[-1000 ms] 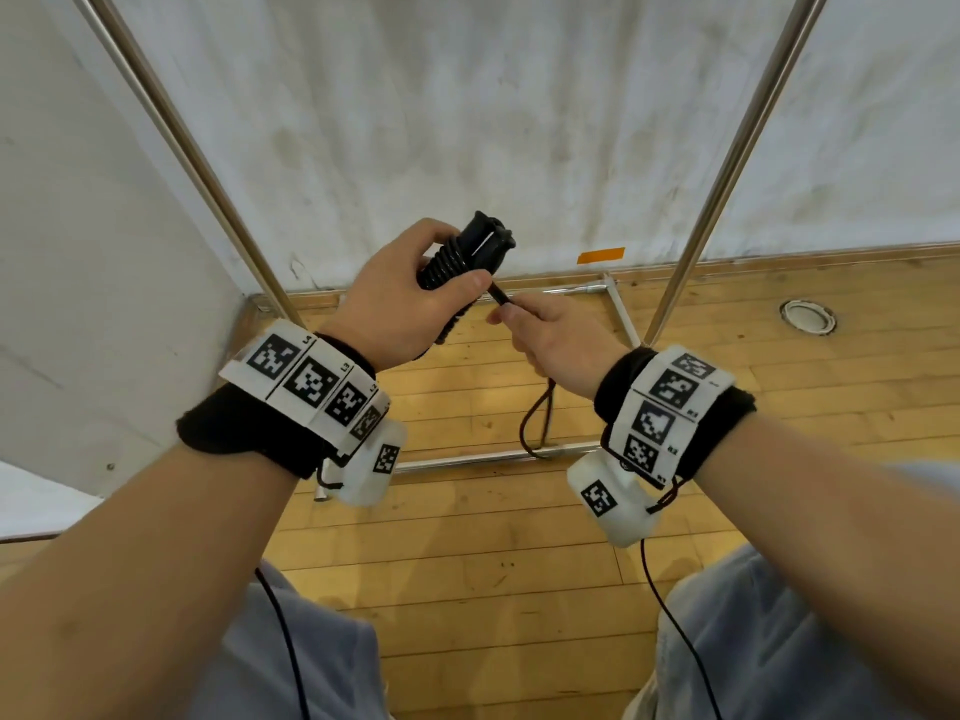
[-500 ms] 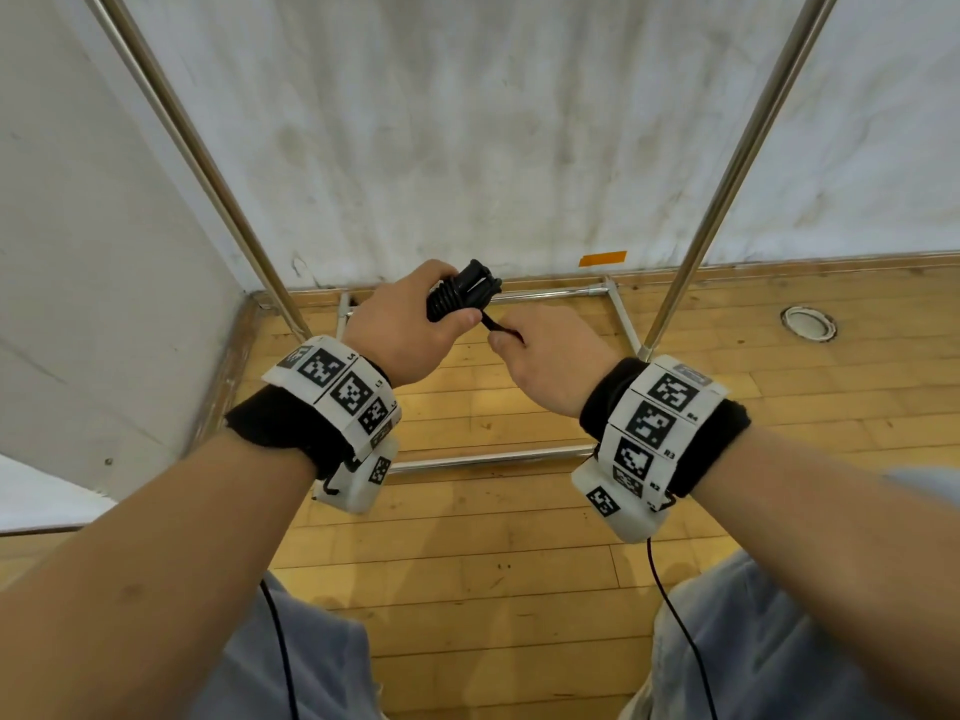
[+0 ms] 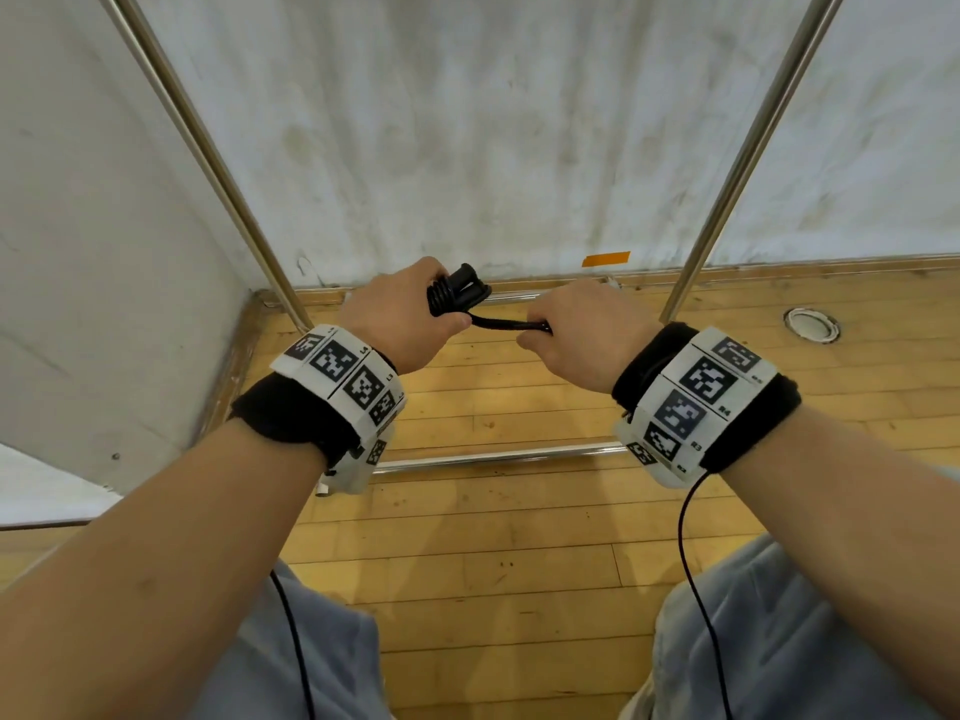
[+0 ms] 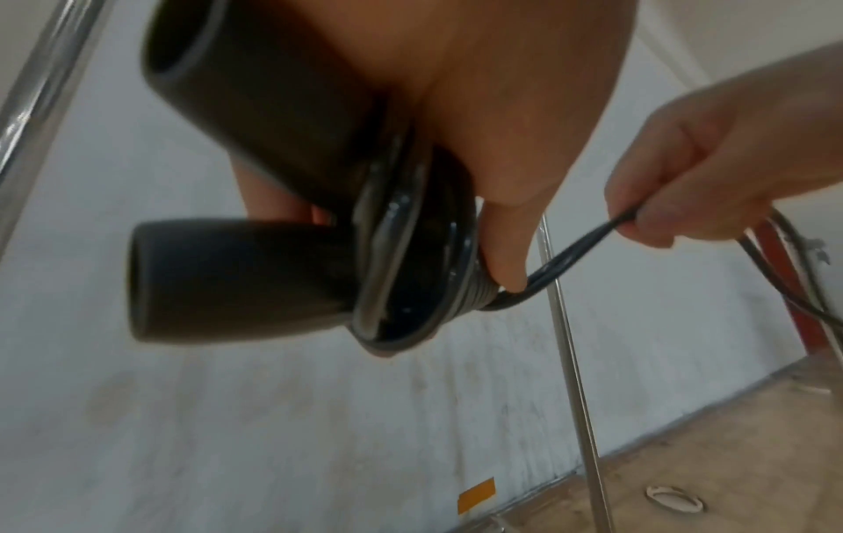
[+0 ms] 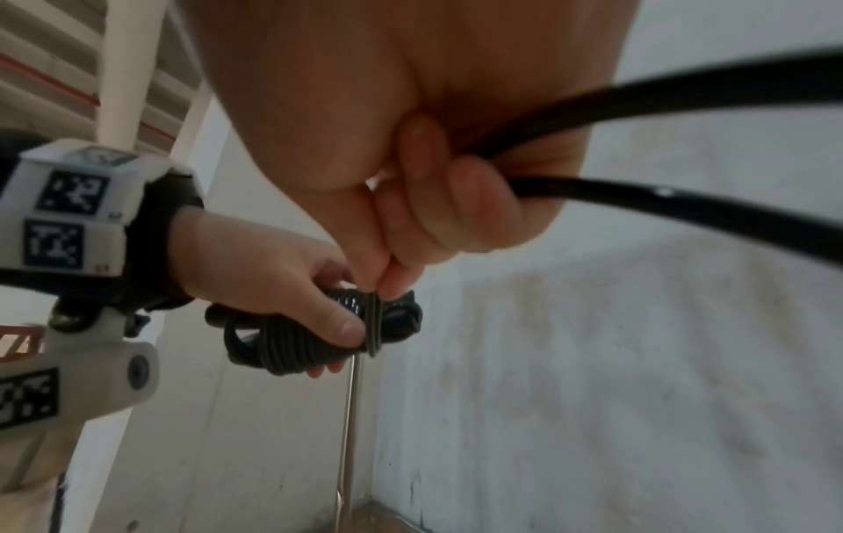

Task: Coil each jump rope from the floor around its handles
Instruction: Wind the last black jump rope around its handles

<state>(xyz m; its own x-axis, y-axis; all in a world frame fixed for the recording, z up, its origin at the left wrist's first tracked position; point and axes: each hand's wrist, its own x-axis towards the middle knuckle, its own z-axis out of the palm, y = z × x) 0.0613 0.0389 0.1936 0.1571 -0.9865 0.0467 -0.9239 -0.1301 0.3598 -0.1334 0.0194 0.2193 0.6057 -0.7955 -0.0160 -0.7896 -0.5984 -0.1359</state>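
L hand: my left hand [image 3: 402,317] wrapped round the two handles [image 4: 237,202], held side by side, thumb pressing the last turn down
R hand: my right hand [image 3: 576,332] closed on a doubled bit of cord [image 3: 506,323], pinched btwn fingers [image 5: 428,223], pulled taut toward the right
hands: near each other, not touching, short cord span btwn them
rope: black jump rope is up in my hands at chest-ish height in front of the wall [image 3: 467,122], none of this one seen on the floor [image 3: 493,511]
coil: several tight turns [image 5: 292,346] stacked around both handles, neat, no slack seen in the wrap
tail: two strands run out the back of my R fist [image 5: 684,86], so looks like the last loop end; how much is left past that – can't tell, goes off frame
progress: est this rope ~mostly done, wrap nearly complete
left: prob tuck/secure the loop end so it doesn't unwind, then put it down
other ropes: none visible in any view, can't say how many remain
around: steel frame tubes [image 3: 748,148] either side, orange tape mark [image 3: 605,258] on wall base
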